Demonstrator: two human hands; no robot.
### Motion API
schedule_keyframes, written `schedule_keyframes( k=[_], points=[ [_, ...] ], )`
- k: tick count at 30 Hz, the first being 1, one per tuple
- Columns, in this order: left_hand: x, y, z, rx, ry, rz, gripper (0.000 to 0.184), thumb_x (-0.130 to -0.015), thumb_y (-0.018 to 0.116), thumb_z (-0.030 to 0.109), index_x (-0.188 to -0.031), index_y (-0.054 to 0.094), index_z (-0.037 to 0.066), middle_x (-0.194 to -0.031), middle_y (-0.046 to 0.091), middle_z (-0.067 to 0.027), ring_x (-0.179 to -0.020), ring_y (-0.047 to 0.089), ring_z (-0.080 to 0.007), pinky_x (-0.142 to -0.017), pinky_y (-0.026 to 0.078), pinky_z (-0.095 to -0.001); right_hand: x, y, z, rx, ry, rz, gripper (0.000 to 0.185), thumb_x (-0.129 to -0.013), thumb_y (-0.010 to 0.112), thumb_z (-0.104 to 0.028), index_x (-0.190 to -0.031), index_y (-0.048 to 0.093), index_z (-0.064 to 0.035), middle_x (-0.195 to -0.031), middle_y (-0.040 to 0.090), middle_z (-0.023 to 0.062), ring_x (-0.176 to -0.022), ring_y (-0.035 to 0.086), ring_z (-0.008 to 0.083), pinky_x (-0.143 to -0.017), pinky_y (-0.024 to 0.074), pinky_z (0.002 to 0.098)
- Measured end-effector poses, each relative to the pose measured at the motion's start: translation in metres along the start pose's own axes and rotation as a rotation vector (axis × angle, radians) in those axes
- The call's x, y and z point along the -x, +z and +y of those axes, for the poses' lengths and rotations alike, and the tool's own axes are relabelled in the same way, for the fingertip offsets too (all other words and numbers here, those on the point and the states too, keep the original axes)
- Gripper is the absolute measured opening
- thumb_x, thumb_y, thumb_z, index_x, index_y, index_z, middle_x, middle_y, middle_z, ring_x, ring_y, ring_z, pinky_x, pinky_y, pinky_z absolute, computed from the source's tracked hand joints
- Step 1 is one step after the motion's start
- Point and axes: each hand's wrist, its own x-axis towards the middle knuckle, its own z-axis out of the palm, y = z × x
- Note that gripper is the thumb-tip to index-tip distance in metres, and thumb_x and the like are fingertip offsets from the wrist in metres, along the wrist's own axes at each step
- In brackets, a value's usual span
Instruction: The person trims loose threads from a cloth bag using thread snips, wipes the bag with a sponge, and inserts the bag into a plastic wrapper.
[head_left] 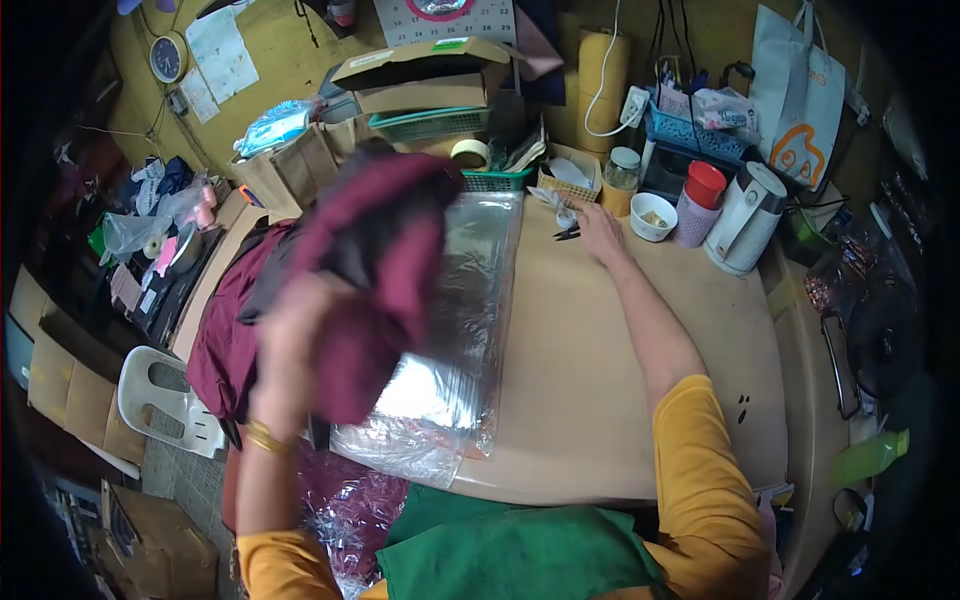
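Observation:
My left hand (295, 340), smeared by motion, grips a maroon and dark grey garment (405, 265) and holds it up over the left part of the table. The garment is blurred too, so its shape is unclear. More maroon cloth (222, 350) lies at the table's left edge. Beneath the raised garment is a stack of clear plastic bags (475, 290). Far across the table, my right hand (600, 235) has its fingers closed over a small tool with two black pointed tips (567, 235). Crumpled white material (553, 205) lies beside those fingers.
A white bowl (653, 218), a jar (621, 170), a red-lidded container (703, 185) and a white kettle (745, 220) stand at the back right. Green baskets (500, 180) and an open cardboard box (425, 75) line the back. A white chair (165, 395) is at the left.

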Motion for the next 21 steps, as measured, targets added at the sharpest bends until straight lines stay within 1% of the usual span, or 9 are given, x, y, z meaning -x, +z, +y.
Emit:
schedule_keyframes(
  k=[3,5,11,13,14,16,18,20,21],
  points=[
    [0.077,0.085,0.045,0.370,-0.165,-0.478,0.033,-0.080,0.066,0.007,-0.113,0.063,0.010,-0.093,0.063,-0.0128,-0.082,0.064,-0.0334,-0.075,0.053,-0.0420,0.011,0.019,0.032,0.344,-0.019,-0.117,0.033,-0.093,0.056,-0.020,-0.123,0.060,-0.0057,-0.132,0.055,0.0155,-0.121,0.051,0.0333,-0.099,0.0424,0.0465],
    [0.115,0.104,0.064,0.312,-0.255,-0.710,0.037,-0.079,0.067,0.009,-0.115,0.062,0.012,-0.096,0.062,-0.0114,-0.085,0.064,-0.0331,-0.075,0.052,-0.0419,0.032,0.002,0.021,0.327,-0.027,-0.096,0.031,-0.094,0.055,-0.019,-0.119,0.060,-0.0025,-0.131,0.055,0.0176,-0.122,0.050,0.0351,-0.099,0.0422,0.0472],
    [0.107,0.102,0.070,0.456,-0.245,-0.746,0.027,-0.079,0.066,0.006,-0.105,0.063,0.007,-0.091,0.064,-0.0164,-0.085,0.065,-0.0359,-0.075,0.052,-0.0437,0.057,-0.002,0.031,0.362,-0.194,-0.075,0.024,-0.088,0.059,-0.011,-0.108,0.061,0.0023,-0.115,0.057,0.0229,-0.110,0.055,0.0372,-0.090,0.0469,0.0469],
    [0.099,0.130,0.059,0.635,-0.296,-0.482,0.016,-0.080,0.061,0.003,-0.096,0.059,0.003,-0.089,0.063,-0.0149,-0.083,0.065,-0.0334,-0.071,0.051,-0.0417,0.063,-0.008,0.029,0.383,-0.202,-0.119,0.023,-0.087,0.060,-0.010,-0.106,0.061,0.0025,-0.111,0.058,0.0235,-0.106,0.057,0.0378,-0.087,0.0484,0.0463],
    [0.089,0.149,0.053,0.916,-0.473,-0.200,0.014,-0.080,0.061,0.000,-0.093,0.057,0.001,-0.087,0.061,-0.0114,-0.080,0.063,-0.0234,-0.071,0.050,-0.0372,0.070,-0.023,0.018,0.402,-0.162,-0.145,0.020,-0.090,0.057,-0.011,-0.104,0.060,0.0027,-0.105,0.060,0.0214,-0.098,0.060,0.0339,-0.081,0.0503,0.0436],
    [0.062,0.155,0.057,1.092,-0.666,0.329,0.020,-0.085,0.061,0.007,-0.104,0.057,0.002,-0.095,0.060,-0.0079,-0.085,0.061,-0.0199,-0.076,0.049,-0.0341,0.074,-0.037,0.013,0.428,-0.118,-0.169,0.018,-0.092,0.054,-0.012,-0.102,0.060,0.0029,-0.099,0.062,0.0193,-0.090,0.063,0.0300,-0.075,0.0522,0.0410],
    [0.034,0.141,0.074,1.142,-0.607,0.633,0.028,-0.091,0.061,0.013,-0.116,0.056,0.003,-0.102,0.058,-0.0044,-0.091,0.059,-0.0165,-0.081,0.049,-0.0310,0.069,-0.048,0.024,-0.660,0.494,-0.210,0.017,-0.100,0.044,-0.011,-0.098,0.058,-0.0010,-0.091,0.063,0.0103,-0.075,0.061,0.0159,-0.068,0.0521,0.0308],
    [0.023,0.129,0.107,1.028,-0.436,0.445,0.036,-0.088,0.066,0.015,-0.121,0.055,0.002,-0.111,0.060,-0.0081,-0.101,0.061,-0.0200,-0.085,0.050,-0.0357,0.080,-0.069,0.030,-0.709,0.471,-0.156,0.017,-0.101,0.042,-0.012,-0.102,0.057,-0.0031,-0.089,0.061,0.0057,-0.073,0.056,0.0098,-0.065,0.0480,0.0256],
    [0.016,0.118,0.126,1.014,-0.337,0.171,0.038,-0.087,0.067,0.015,-0.121,0.056,0.002,-0.113,0.060,-0.0106,-0.102,0.061,-0.0229,-0.086,0.050,-0.0377,0.084,-0.084,0.028,-0.756,0.436,-0.113,0.018,-0.103,0.041,-0.014,-0.105,0.057,-0.0052,-0.088,0.058,0.0011,-0.071,0.052,0.0037,-0.061,0.0440,0.0204]
  ],
)
